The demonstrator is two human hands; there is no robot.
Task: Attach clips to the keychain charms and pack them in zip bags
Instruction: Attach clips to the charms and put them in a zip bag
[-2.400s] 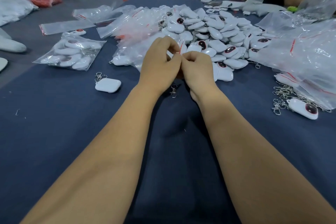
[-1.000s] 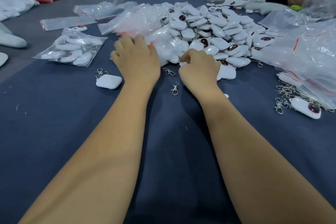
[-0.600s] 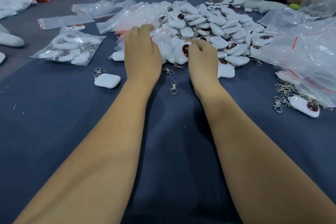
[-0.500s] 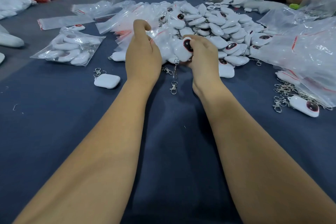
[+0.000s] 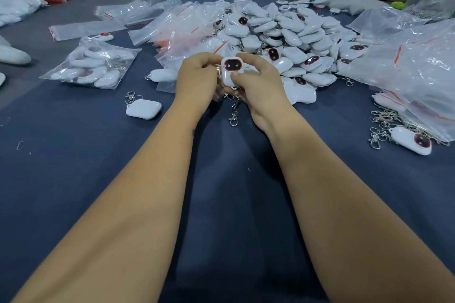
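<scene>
1. Our left forearm reaches far across the dark blue tablecloth (image 5: 73,179), and the left hand (image 5: 197,79) sits raised just near of the heap, knuckles toward us, fingers curled inward.
2. The left hand's fingers close on the left edge of a white charm (image 5: 230,72); we cannot tell whether it also pinches the thin clear plastic showing under it.
3. The charm stands upright between both hands, its dark red-rimmed face turned to us, above the cloth.
4. A metal clip (image 5: 234,115) hangs from the charm's lower end, its tip at the cloth between our wrists.
5. Our right forearm comes in from the near right; the right hand (image 5: 261,86) wraps the charm's right side, thumb pressed on its lower front, fingers curled behind.
6. The pile of charms (image 5: 290,37) lies just beyond the hands, with empty zip bags (image 5: 177,24) to its left.
</scene>
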